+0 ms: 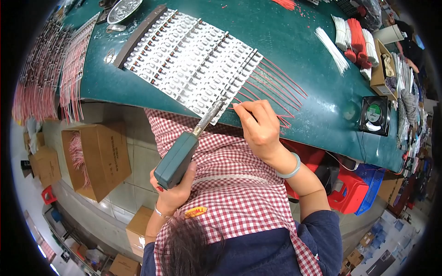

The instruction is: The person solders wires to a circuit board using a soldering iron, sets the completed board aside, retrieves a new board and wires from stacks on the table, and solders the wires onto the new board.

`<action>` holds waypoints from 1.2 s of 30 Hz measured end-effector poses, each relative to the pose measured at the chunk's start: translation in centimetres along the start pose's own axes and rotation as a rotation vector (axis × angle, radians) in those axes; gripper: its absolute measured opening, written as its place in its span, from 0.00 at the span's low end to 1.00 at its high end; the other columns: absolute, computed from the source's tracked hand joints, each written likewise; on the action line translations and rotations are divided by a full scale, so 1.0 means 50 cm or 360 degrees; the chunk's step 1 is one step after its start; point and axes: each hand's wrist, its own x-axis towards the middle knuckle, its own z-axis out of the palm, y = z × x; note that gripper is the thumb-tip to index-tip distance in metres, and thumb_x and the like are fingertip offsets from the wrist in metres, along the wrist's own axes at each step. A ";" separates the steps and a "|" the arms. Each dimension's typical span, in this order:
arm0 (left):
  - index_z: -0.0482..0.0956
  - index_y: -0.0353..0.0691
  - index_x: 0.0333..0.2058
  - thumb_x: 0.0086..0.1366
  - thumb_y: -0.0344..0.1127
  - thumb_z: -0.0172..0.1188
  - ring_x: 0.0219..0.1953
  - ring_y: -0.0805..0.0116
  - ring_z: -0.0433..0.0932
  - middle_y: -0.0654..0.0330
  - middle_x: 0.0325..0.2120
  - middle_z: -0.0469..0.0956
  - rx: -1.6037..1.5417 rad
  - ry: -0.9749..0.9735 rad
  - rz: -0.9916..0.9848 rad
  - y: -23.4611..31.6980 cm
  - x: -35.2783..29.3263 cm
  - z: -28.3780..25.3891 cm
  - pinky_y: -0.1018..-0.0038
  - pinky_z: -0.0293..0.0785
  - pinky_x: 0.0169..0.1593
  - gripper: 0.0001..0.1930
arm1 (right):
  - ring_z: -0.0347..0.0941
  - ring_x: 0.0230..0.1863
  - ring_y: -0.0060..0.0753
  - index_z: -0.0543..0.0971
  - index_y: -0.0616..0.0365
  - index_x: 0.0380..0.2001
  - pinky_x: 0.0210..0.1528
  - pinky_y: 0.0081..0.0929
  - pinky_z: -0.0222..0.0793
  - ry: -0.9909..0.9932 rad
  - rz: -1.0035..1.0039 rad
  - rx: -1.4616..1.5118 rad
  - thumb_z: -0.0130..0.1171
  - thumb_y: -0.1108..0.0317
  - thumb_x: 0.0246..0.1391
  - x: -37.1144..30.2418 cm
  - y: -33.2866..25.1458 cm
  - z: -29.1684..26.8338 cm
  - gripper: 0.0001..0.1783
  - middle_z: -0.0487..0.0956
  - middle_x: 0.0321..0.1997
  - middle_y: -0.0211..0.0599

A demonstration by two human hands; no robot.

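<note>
My left hand is wrapped round the dark green body of a soldering gun. Its long metal tip reaches up to the near right corner of a white panel of small circuit boards. At that same edge, the thumb and index finger of my right hand pinch the end of a thin red wire, close to the iron's tip. Several more red wires stick out from the panel's right edge over the green table. A dark bar lies along the panel's far left edge.
Finished-looking panels with red wires stand at the left. Bundles of white wire and red wire lie back right, near a small black fan. A metal dish sits at the back. A cardboard box is below the table's left side.
</note>
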 end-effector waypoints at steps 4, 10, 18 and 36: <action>0.82 0.32 0.31 0.50 0.25 0.70 0.24 0.67 0.80 0.57 0.26 0.82 -0.0122 -0.0014 -0.0091 0.006 0.004 0.002 0.74 0.75 0.30 0.09 | 0.73 0.31 0.38 0.81 0.65 0.37 0.30 0.29 0.70 -0.0017 0.0051 0.0024 0.64 0.84 0.38 0.004 -0.005 0.001 0.17 0.77 0.33 0.39; 0.81 0.30 0.32 0.50 0.23 0.68 0.26 0.65 0.80 0.54 0.28 0.81 -0.0136 -0.0091 -0.0184 0.008 0.003 0.001 0.73 0.76 0.32 0.09 | 0.73 0.31 0.39 0.81 0.65 0.36 0.30 0.30 0.71 -0.0032 0.0047 0.0007 0.64 0.84 0.38 0.005 -0.006 0.001 0.17 0.77 0.33 0.39; 0.81 0.29 0.33 0.50 0.22 0.67 0.27 0.62 0.80 0.53 0.29 0.81 -0.0012 -0.0174 -0.0082 0.009 0.011 0.000 0.73 0.76 0.33 0.10 | 0.73 0.32 0.39 0.81 0.65 0.36 0.30 0.30 0.71 -0.0045 0.0039 -0.0012 0.64 0.84 0.38 0.003 -0.005 0.002 0.16 0.77 0.33 0.39; 0.83 0.32 0.32 0.51 0.28 0.70 0.22 0.68 0.80 0.57 0.26 0.82 -0.0028 0.0096 -0.0022 -0.008 -0.021 -0.004 0.75 0.75 0.29 0.10 | 0.72 0.30 0.37 0.82 0.62 0.38 0.29 0.29 0.68 0.0046 0.0106 0.0004 0.66 0.84 0.39 -0.001 -0.019 0.005 0.18 0.76 0.31 0.37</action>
